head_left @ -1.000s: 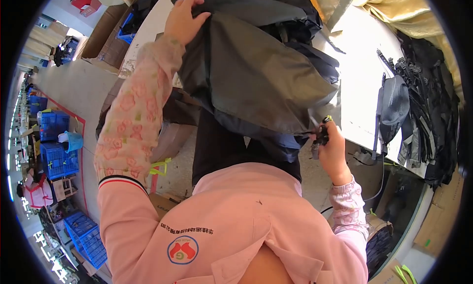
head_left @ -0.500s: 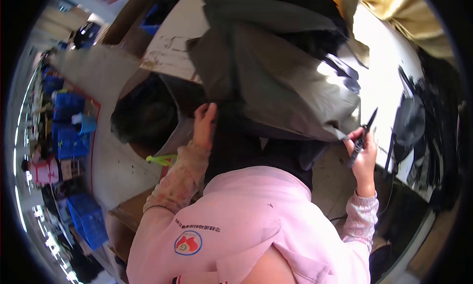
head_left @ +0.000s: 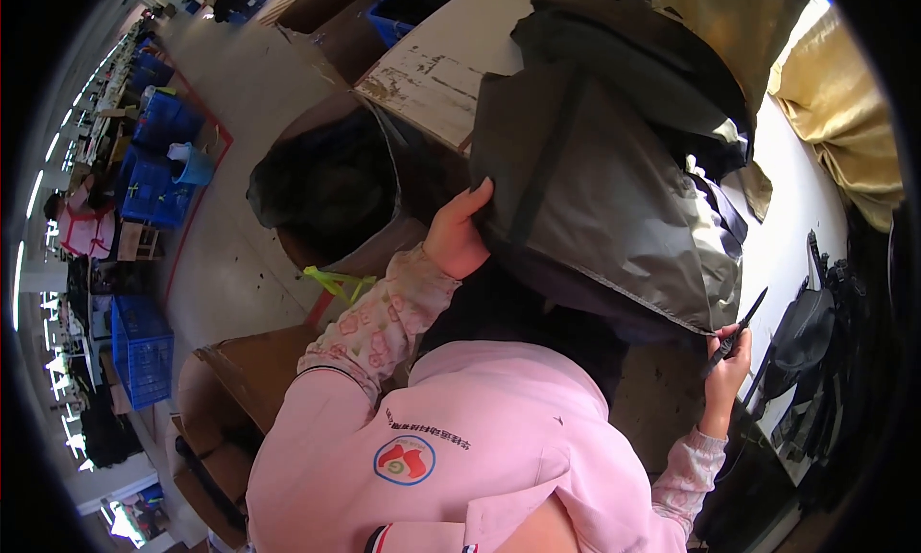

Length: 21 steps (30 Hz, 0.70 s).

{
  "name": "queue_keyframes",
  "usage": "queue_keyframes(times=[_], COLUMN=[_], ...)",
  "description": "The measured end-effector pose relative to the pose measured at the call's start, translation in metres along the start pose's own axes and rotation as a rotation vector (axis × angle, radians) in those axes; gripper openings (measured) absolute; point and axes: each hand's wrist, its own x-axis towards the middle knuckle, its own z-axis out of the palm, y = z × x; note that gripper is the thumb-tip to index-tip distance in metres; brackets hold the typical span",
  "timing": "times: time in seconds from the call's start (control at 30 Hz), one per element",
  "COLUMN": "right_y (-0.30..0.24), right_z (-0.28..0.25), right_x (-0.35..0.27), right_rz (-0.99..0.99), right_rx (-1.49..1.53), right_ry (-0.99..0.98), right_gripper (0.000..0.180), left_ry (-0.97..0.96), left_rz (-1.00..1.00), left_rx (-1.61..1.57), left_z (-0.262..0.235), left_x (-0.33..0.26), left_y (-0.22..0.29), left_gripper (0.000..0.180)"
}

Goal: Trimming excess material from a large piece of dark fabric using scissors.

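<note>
As I observed it from within the room, the dark grey fabric [head_left: 595, 188] lay spread between the person's two hands, its far part across the edge of a white table [head_left: 436, 64] and its near edge above dark trousers [head_left: 504, 304]. At the fabric's left edge, the left hand [head_left: 460, 232] was noted with its thumb against the cloth and the remaining fingers hidden; whether that grip was tight could not be told. At the fabric's near right corner, the right hand [head_left: 726, 376] was closed, pinching the corner while also holding a black pointed tool [head_left: 753, 313], its tip directed away from the body. Left of the fabric stood an open container [head_left: 390, 160] with black contents, and well apart beyond it a blue crate [head_left: 144, 347]. A yellow-green strip [head_left: 331, 282] showed between the container and the left sleeve [head_left: 384, 313]. To the right of the fabric, a black pouch [head_left: 804, 332] lay among black straps, and farther off, behind them, hung a gold curtain [head_left: 844, 121].
</note>
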Motion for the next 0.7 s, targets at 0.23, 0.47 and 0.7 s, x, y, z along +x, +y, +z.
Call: queue_keyframes(times=[0.23, 0.47, 0.7], right_y=[0.004, 0.007, 0.002], right_z=[0.004, -0.003, -0.009], right_x=[0.001, 0.003, 0.008], right_rz=[-0.025, -0.031, -0.02], right_rx=[-0.027, -0.024, -0.096], right_ry=[-0.023, 0.003, 0.006], right_gripper=[0.018, 0.017, 0.015], left_ry=[0.093, 0.308, -0.315], left_rz=[0.038, 0.729, 0.779], left_rx=[0.064, 1.182, 2.177], left_z=[0.007, 0.001, -0.028], left_x=[-0.003, -0.02, -0.034], left_y=[0.0, -0.001, -0.018], left_gripper=[0.039, 0.058, 0.058])
